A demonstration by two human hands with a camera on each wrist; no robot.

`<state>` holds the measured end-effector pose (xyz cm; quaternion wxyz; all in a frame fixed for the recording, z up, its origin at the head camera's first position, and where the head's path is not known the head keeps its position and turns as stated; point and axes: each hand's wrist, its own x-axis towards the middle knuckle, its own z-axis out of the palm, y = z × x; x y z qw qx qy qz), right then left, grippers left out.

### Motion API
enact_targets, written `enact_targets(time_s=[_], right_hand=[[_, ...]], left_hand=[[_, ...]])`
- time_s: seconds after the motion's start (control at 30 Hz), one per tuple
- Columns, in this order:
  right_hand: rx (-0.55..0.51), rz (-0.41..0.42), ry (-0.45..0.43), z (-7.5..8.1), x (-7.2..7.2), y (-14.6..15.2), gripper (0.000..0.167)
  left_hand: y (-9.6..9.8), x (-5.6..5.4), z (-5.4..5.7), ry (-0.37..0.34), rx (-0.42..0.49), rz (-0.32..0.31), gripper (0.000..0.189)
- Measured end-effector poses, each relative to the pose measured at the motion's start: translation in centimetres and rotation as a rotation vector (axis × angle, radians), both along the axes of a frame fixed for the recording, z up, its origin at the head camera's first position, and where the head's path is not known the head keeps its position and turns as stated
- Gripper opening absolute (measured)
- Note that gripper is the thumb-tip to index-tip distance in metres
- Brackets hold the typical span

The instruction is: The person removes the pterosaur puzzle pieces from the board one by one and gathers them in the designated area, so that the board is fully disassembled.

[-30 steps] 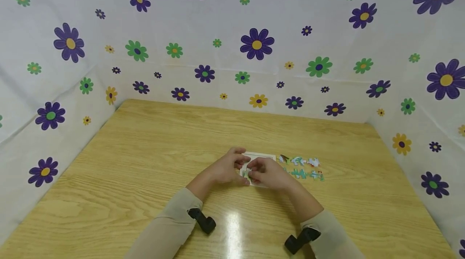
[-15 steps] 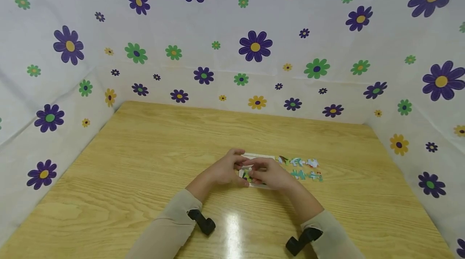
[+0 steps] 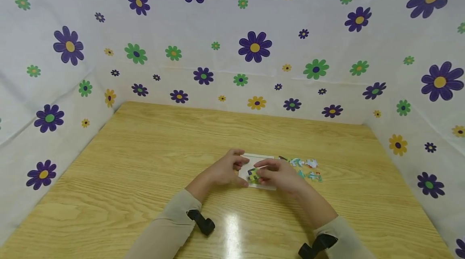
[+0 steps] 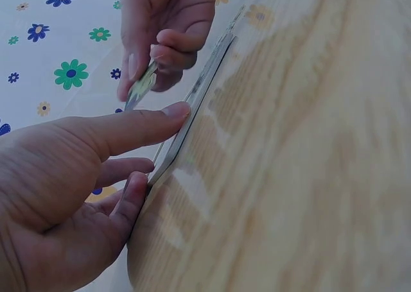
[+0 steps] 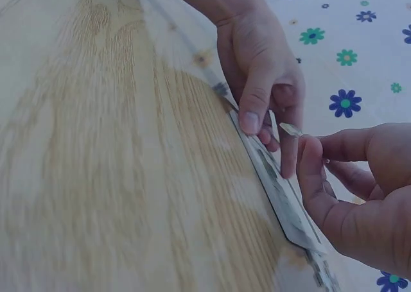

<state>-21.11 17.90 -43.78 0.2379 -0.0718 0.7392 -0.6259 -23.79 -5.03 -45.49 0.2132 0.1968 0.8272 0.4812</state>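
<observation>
My left hand holds the left side of a shallow white puzzle board, thumb along its near edge and fingers at its left and far side. In the left wrist view the left thumb lies on the board's rim. Above the board, my right hand pinches a green, yellow and dark jigsaw piece between thumb and fingers. That piece appears tilted and raised off the board in the right wrist view, where its pale edge shows. The right hand covers part of the board's right side.
Several loose jigsaw pieces in white, teal and green lie in two rows right of the board, some partly behind the right hand. All rests on a wood-grain table. A white flower-print cloth stands along the back and sides.
My right hand has shifted a little to the right with the jigsaw piece, which now shows more of its printed face. The left hand stays at the board's left side.
</observation>
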Motion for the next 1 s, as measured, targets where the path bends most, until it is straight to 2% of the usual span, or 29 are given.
enact_targets(time_s=[0.13,0.33,0.47,0.63,0.73,1.0], right_hand=[[0.014,-0.026,0.015,0.4,0.6,1.4,0.039],[0.018,-0.104,-0.028,0.2,1.6,3.0,0.037],[0.099,-0.164,-0.001,0.3,2.4,3.9,0.032],[0.229,-0.107,0.05,0.4,3.3,4.9,0.028],[0.264,-0.085,0.057,0.4,3.6,5.4,0.025],[0.316,-0.127,0.136,0.1,3.1,4.9,0.019]], left_hand=[[0.1,0.0,0.0,-0.009,0.007,0.012,0.075],[0.1,-0.1,-0.1,-0.02,0.007,0.01,0.081],[0.1,-0.1,-0.2,-0.018,0.01,0.018,0.082],[0.2,0.3,-0.7,-0.03,-0.011,0.029,0.082],[0.3,0.5,-0.8,-0.019,-0.019,0.022,0.079],[0.3,0.0,-0.5,0.001,-0.017,0.036,0.078]])
